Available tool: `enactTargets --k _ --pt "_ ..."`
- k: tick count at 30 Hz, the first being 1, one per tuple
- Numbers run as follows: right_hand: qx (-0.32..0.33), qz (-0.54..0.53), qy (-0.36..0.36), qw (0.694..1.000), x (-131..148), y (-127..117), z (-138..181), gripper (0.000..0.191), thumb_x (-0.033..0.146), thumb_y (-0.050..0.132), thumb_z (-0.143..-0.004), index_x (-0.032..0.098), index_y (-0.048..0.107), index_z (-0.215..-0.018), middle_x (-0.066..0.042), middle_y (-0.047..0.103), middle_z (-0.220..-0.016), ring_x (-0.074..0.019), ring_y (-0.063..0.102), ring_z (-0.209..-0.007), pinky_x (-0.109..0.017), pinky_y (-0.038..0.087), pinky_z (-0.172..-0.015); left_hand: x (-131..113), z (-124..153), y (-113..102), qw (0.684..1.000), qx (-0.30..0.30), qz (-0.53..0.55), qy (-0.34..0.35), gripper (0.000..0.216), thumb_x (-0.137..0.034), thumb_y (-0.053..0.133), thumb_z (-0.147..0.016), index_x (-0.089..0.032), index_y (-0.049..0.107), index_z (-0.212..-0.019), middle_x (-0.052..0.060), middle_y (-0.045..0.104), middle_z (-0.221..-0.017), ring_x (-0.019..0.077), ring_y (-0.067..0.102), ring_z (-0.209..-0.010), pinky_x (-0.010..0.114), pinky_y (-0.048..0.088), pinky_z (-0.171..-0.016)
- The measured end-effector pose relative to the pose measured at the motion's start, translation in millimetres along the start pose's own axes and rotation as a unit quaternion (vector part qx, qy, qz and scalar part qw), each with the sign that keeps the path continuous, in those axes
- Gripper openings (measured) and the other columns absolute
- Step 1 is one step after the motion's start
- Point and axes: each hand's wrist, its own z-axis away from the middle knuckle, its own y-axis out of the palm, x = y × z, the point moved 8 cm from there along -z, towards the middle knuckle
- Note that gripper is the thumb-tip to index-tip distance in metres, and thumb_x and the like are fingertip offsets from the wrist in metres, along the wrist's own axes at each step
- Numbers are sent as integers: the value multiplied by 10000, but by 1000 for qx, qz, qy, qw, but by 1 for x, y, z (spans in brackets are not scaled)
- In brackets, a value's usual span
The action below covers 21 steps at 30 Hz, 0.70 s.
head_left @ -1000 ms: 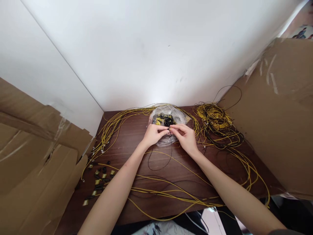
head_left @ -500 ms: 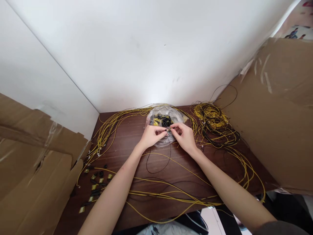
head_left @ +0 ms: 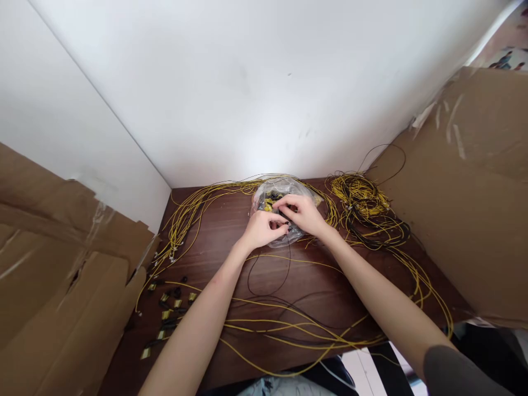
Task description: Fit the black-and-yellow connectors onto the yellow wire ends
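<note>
A clear plastic bag [head_left: 264, 193] of small black and yellow parts lies at the back of a dark wooden table [head_left: 218, 242]. My left hand [head_left: 262, 228] is pinched on the end of a thin black wire [head_left: 268, 280] that loops down over the table in front of the bag. My right hand [head_left: 299, 212] reaches into the bag's mouth, fingers curled among the small parts; what they grip is hidden. The two hands almost touch.
Long yellow wires [head_left: 289, 330] run across the table front and along its left side. A tangled heap of yellow and black wires [head_left: 367, 212] sits at the back right. Small black and brass pieces [head_left: 169, 308] lie at the left. Cardboard sheets [head_left: 466, 187] flank both sides.
My right hand has left the pinch it shared with my left hand and moved back and left into the bag. My left hand keeps its hold on the black wire.
</note>
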Motion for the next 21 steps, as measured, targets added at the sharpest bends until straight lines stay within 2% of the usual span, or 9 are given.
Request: enactTargets --k 3,6,11,16,21 --pt "57 61 -22 996 -5 17 -18 179 132 553 -826 169 713 -897 -51 662 -847 -148 605 -733 -264 450 -677 0 0 -1 1000 -5 -6 -5 201 -258 577 -742 -142 740 -750 2 619 -543 76 450 -483 185 311 -486" --pt "74 104 -33 991 -13 27 -23 174 142 569 -824 175 726 -894 -52 633 -825 -144 587 -706 -261 444 -666 1 1 -2 1000 -11 -7 -8 197 -261 586 -735 -147 743 -763 5 623 -557 78 464 -494 185 323 -495" --pt "57 106 -27 992 -18 27 -17 130 131 596 -804 157 716 -846 -50 619 -821 -145 577 -716 -255 440 -671 3 1 -2 1000 -21 -7 -13 192 -278 621 -717 -151 749 -784 5 602 -533 86 470 -499 191 330 -499" --pt "65 143 11 988 -20 27 -15 198 127 586 -806 156 691 -971 -62 626 -851 -166 587 -750 -275 437 -701 2 2 -3 1000 -24 0 -12 185 -274 635 -705 -142 747 -769 4 595 -525 86 472 -495 191 344 -503" --pt "44 146 17 988 -20 27 -13 138 125 597 -796 160 698 -882 -63 633 -854 -169 586 -760 -277 434 -690 1 2 -4 1000 -21 -2 -9 165 -255 626 -703 -140 741 -732 5 605 -541 86 483 -502 188 359 -510"
